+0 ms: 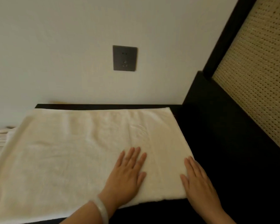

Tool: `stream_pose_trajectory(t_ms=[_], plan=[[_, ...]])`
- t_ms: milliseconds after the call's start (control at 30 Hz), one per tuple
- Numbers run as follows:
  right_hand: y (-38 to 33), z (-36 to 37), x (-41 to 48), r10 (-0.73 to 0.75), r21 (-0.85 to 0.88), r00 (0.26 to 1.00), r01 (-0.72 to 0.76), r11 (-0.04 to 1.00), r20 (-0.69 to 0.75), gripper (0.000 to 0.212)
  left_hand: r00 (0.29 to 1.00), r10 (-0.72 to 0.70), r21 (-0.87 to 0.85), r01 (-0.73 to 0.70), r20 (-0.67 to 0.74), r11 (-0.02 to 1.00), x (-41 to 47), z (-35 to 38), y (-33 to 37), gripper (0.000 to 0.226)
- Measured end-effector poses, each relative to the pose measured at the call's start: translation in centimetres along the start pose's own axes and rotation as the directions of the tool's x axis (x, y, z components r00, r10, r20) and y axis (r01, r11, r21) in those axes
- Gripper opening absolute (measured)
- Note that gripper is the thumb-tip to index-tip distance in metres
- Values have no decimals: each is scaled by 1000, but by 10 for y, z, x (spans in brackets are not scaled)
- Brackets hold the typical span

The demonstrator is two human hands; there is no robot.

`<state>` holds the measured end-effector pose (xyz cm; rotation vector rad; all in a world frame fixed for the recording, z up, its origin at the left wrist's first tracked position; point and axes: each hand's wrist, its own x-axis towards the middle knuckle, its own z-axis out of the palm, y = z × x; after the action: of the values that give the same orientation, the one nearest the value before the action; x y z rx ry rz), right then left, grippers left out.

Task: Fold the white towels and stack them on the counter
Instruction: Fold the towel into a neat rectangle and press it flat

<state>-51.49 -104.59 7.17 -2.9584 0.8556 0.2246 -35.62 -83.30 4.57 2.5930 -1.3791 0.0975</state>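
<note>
Nearest the lens in the head view we note a pale bangle point(102, 210) on the left wrist. Beyond it the left hand point(128, 173) lies palm down on the white towel point(79, 151), fingers straight and slightly spread, grasping nothing. The right hand point(199, 183) is likewise flat and unclenched, fingers together; it lies along the towel's right edge, partly on the cloth and partly on the dark counter point(225, 143). The towel is spread flat on the counter against the wall, its left part running off toward more pale cloth point(0, 138) bunched at the left margin. We judge the step in hand to be smoothing and squaring the right end ahead of a fold; whether this towel is already doubled we cannot tell. The next move likely calls for pinching the right-hand corners and carrying them over to the left, edges matched, then pressing the crease flat. Both forearms enter from the bottom, angled up toward the wall. Background: a dark wall socket point(125, 57) and a woven panel point(257, 78) at right.
</note>
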Motion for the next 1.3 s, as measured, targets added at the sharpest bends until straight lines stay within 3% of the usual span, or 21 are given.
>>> stream_pose_trajectory(t_ms=[100,167,267,333,400,467,533,600,633,700,767,833,867,900,933,1033,1100,1167,1233,1300], plan=[[-5,-3,-5,45,-65,985,-57,996,-166,79,999,39,-37,-38,25,999,-10,-3,8,57],[-21,-12,3,81,-6,973,-85,996,-218,81,998,50,-41,-49,26,998,-5,-4,1,54],[-76,-19,29,-114,85,953,143,986,-279,61,994,-102,-12,102,39,995,17,-11,-33,53],[-117,-14,51,-326,117,925,352,929,-194,58,980,-171,34,168,103,985,30,-17,-57,57],[-125,-3,72,-461,36,883,465,884,-93,60,972,-164,67,155,169,986,37,-19,-79,67],[-98,-3,96,-378,31,923,380,924,-74,69,974,-168,48,162,153,986,44,-17,-96,77],[-56,-11,121,-86,69,993,92,993,-81,73,961,-211,45,206,181,978,54,-21,-103,85],[-37,-30,142,147,59,989,-147,987,-6,70,948,-234,41,231,215,972,71,-25,-104,88],[-41,-40,150,169,47,986,-168,985,-4,72,949,-229,31,227,216,973,82,-27,-102,86],[-73,-46,165,7,34,989,-2,999,-148,80,958,-207,8,209,200,978,105,-26,-97,79],[-117,-49,170,-237,47,937,257,965,-257,78,961,-208,5,211,184,978,120,-20,-94,73],[-142,-45,175,-452,69,876,468,881,-168,85,967,-210,11,210,147,978,125,-12,-95,77],[-141,-41,180,-472,88,879,476,875,-65,90,968,-208,8,209,137,978,124,-10,-95,80],[-131,-37,189,-449,81,893,449,890,-12,88,969,-208,-4,211,135,978,122,-9,-96,78],[-114,-33,203,-402,58,915,404,913,-48,81,968,-210,-19,215,141,977,121,-8,-97,74],[-55,-34,248,-135,48,990,136,990,-31,65,965,-213,-43,221,152,974,121,-11,-97,68],[-34,-48,268,-5,16,1000,5,1000,9,63,967,-216,-50,224,134,973,121,-11,-96,67],[-43,-55,274,37,-43,996,-40,998,-82,64,966,-222,-41,229,132,972,121,-10,-97,66],[-75,-55,257,-134,28,968,143,989,-212,73,965,-225,-21,230,131,973,122,-10,-97,65],[-95,-39,226,-454,52,871,471,881,-188,81,965,-224,-11,228,137,974,123,-10,-97,64]])
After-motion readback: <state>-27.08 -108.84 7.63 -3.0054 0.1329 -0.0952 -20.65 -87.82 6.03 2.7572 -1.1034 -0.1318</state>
